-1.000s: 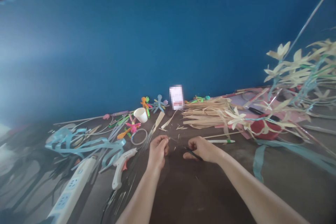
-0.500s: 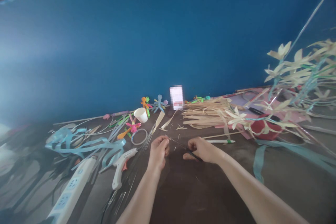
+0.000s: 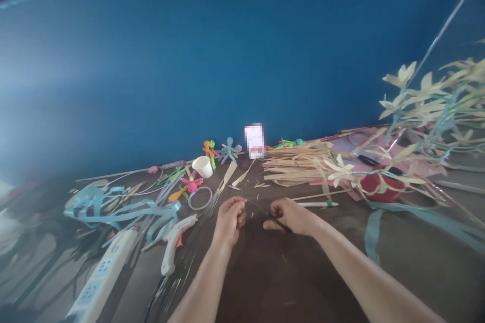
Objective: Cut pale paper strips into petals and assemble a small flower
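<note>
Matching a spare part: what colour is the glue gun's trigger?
The trigger is red, clearest in head view.

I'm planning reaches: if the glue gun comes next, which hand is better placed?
Probably the left hand: it is nearer the glue gun, which lies to its left; the right hand is farther away and holds a slim dark tool.

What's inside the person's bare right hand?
A slim, dark tool sticks out of the bare right hand, pointing toward the bare left hand. The curled fingers cover part of it, so its full shape can't be seen.
</note>
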The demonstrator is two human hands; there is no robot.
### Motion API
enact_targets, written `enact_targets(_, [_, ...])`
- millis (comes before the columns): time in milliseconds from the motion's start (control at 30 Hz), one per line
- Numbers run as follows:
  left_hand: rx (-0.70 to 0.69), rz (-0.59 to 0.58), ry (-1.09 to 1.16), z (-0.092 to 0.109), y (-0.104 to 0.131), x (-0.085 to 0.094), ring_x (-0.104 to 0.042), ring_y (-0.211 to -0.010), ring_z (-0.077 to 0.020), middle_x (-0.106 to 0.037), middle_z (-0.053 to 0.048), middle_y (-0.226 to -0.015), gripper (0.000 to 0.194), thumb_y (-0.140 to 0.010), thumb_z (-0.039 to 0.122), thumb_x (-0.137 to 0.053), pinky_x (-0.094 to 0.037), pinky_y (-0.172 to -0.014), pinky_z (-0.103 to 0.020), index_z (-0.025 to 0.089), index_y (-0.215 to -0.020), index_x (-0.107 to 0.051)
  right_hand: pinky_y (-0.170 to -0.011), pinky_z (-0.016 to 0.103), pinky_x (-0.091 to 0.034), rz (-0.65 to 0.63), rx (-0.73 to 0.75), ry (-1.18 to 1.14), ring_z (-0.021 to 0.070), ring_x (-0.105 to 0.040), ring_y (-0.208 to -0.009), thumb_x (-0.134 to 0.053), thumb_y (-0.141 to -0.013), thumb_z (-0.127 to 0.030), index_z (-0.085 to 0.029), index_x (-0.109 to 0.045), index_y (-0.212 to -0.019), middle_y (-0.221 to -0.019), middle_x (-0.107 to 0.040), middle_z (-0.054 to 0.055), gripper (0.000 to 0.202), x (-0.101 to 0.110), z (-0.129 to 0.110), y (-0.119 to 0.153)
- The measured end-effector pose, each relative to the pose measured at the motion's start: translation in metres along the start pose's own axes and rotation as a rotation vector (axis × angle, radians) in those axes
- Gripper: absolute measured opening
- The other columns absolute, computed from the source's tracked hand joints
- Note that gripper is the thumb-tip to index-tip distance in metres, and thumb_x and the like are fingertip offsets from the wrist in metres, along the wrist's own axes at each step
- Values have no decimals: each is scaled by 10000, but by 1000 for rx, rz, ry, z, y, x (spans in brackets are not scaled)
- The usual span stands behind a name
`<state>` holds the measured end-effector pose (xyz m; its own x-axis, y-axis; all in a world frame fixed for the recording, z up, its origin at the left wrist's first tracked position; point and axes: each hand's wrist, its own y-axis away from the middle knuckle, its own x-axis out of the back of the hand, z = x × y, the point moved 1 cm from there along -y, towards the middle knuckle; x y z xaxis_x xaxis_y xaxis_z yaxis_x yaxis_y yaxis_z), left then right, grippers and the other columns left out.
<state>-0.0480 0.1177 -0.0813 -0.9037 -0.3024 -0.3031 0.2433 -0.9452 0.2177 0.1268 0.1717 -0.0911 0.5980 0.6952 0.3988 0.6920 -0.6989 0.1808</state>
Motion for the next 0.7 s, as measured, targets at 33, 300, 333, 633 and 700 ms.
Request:
enact_targets(33, [10,-10,8,0,0,0,-273,-322,-9,-338,91,-459,165,-598,249,-580,-118,-338,-158,155,-690,-481,-403,168,-305,7,6,3,69,-409,-422,-610,-556,-518,-154,-461,-538,-436,-506,-39,394,0,0,0])
enact_targets(300, [38,-24,17,0,2,-2,-298,-341,-13,-350,87,-470,218,-605,300,-614,-135,-347,-157,151,-699,-486,-410,169,-305,20,6,24,72,-422,-431,-611,-555,-517,-152,-470,-538,-440,-515,-36,392,2,-3,0])
enact_targets(333, [40,-16,14,0,1,-2,-298,-340,-13,-348,87,-468,222,-600,302,-617,-136,-347,-157,150,-696,-486,-413,171,-307,16,5,24,72,-423,-432,-610,-554,-519,-152,-471,-536,-441,-517,-36,394,3,-3,1])
enact_targets(633, [23,-13,48,-2,-1,2,-292,-335,-9,-351,87,-469,171,-614,263,-597,-136,-338,-151,150,-654,-476,-399,167,-284,31,-10,61,66,-387,-431,-612,-542,-529,-151,-465,-538,-439,-495,-42,406,3,-1,0])
enact_targets(700, [14,-10,58,-3,-1,3,-296,-337,-8,-351,86,-471,161,-624,254,-594,-136,-340,-149,146,-667,-482,-402,166,-284,38,0,73,64,-380,-433,-610,-547,-525,-152,-458,-533,-435,-484,-46,403,3,0,0])
